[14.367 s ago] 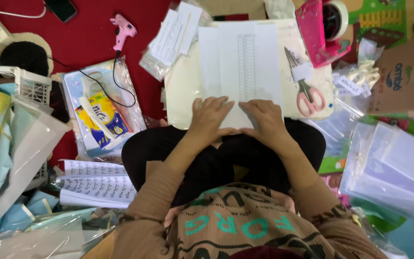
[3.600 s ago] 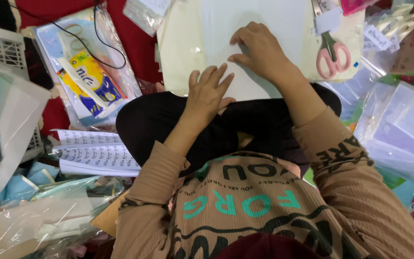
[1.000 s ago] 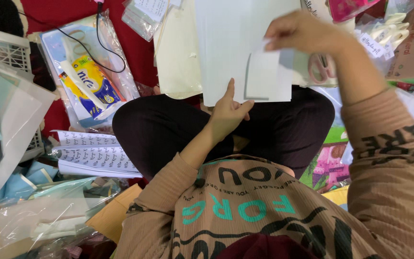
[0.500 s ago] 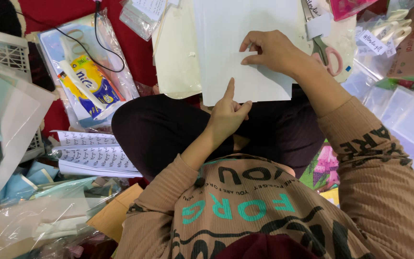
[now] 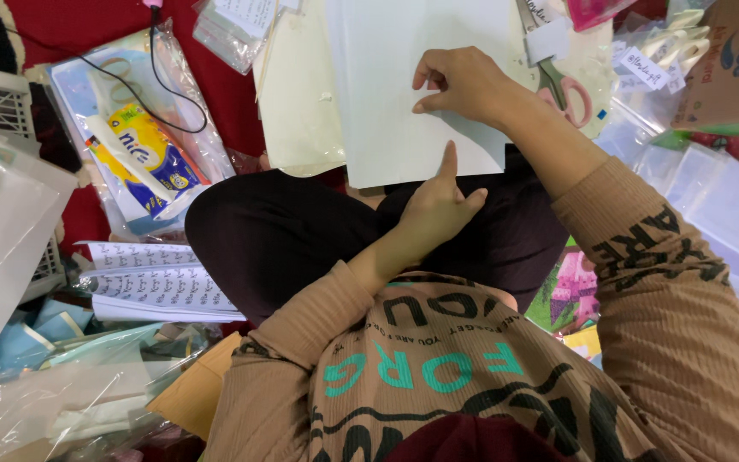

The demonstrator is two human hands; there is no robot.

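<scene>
1. Two hands are working one white paper sheet (image 5: 404, 94), lying at upper centre on a cream board (image 5: 297, 103) over the lap, so it is staying flat.
2. Right hand (image 5: 464, 81) is curling half-closed, fingertips pressing the sheet.
3. Left hand (image 5: 438, 205) is pinning its lower edge, forefinger extended, other fingers loosely folded.
4. Pink-handled scissors (image 5: 562, 85) are waiting upper right.

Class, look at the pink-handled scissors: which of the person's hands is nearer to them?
Right. The right hand presses the white paper just beside the pink-handled scissors; the left hand sits lower, at the paper's bottom edge.

A red floor covering (image 5: 79, 26) shows between clutter, evenly lit from above
</scene>
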